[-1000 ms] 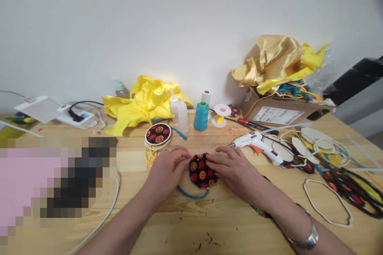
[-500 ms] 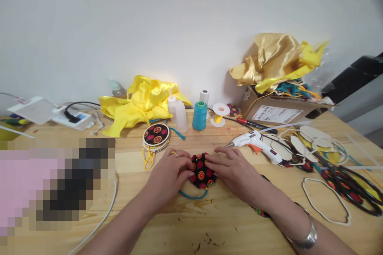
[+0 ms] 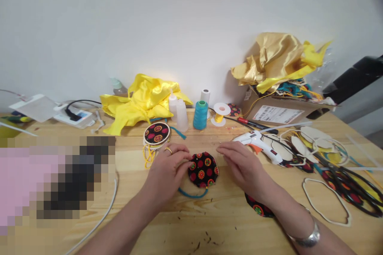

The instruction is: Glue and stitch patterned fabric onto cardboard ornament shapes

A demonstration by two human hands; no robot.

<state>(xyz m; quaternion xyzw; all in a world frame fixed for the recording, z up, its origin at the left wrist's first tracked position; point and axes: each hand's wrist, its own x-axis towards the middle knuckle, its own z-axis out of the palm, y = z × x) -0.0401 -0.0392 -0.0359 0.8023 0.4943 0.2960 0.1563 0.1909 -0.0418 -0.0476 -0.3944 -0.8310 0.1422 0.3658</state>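
A round black fabric piece with red and yellow flower prints lies flat on the table between my hands. A teal cord curves out below it. My left hand, with a ring on one finger, has its thumb and fingertips pinched at the piece's left edge. To the right, my right hand hovers apart from the piece, fingers stretched forward, holding nothing that I can see. Just beyond it sits a white glue gun, its nozzle hidden behind the hand. Another printed fabric piece lies partly under my right forearm.
A wood-framed printed disc with yellow cord is at the left. Behind stand plastic bottles, a teal thread spool and yellow satin. Scissors, wooden outline frames and a cardboard box occupy the right.
My right hand has come off the fabric piece and moved right, toward the glue gun, uncovering the piece's right side. My left hand stays at the left edge.
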